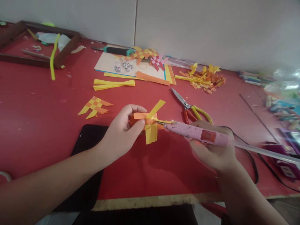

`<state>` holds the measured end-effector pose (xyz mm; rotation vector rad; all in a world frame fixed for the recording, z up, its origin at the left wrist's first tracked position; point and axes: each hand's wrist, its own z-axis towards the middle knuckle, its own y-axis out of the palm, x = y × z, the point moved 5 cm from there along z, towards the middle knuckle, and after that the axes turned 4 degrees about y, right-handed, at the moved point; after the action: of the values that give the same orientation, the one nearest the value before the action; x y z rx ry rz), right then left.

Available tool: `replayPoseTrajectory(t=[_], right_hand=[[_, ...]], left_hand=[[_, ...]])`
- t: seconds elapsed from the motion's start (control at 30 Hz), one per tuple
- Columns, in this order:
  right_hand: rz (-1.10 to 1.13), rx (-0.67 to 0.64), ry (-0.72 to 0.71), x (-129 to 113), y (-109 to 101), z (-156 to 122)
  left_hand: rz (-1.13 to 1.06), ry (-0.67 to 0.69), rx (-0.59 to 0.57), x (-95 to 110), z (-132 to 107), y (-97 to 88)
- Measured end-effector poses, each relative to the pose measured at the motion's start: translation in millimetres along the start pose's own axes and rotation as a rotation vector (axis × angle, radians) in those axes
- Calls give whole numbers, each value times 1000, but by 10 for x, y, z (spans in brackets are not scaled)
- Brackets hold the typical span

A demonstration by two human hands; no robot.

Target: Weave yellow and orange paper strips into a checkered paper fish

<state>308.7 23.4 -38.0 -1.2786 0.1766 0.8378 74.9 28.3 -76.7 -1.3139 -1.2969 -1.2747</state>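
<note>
l hand (125, 128) pinches a folded paper pc (152, 134), orange w/ yellow strips sticking out, thumb against its near side, fingers closed up on it; pc is mid-view, over the red tabletop (164, 172); r hand (217, 153) has its fingers wrapped round a pink glue gun (197, 131), nozzle tip at the pc, can't tell if touching; cutters (185, 104) w/ red & yellow handles lie just beyond the r hand; orange/yellow paper fish (95, 104) lies l of the l hand, yellow strip bundle (112, 83) beyond it; black slab (89, 143) partly under the l forearm.
</note>
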Motion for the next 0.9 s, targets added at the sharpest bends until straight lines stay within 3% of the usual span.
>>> replayPoseTrajectory(t=[0.23, 0.43, 0.6, 0.7, 0.8, 0.9], right_hand=[[-54, 10, -36, -49, -36, 9], [-286, 197, 105, 40, -135, 33], [-495, -6, 67, 143, 86, 74], [-544, 49, 66, 86, 87, 79], [-392, 194, -89, -156, 22, 67], [-240, 165, -325, -410, 66, 32]], left_hand=[[-1, 6, 49, 0, 14, -18], [-195, -54, 100, -33, 33, -26], [-170, -111, 11, -61, -4, 17], [-175, -101, -63, -42, -22, 66], [-156, -100, -106, -18, -35, 101], [-53, -97, -144, -3, -46, 115]])
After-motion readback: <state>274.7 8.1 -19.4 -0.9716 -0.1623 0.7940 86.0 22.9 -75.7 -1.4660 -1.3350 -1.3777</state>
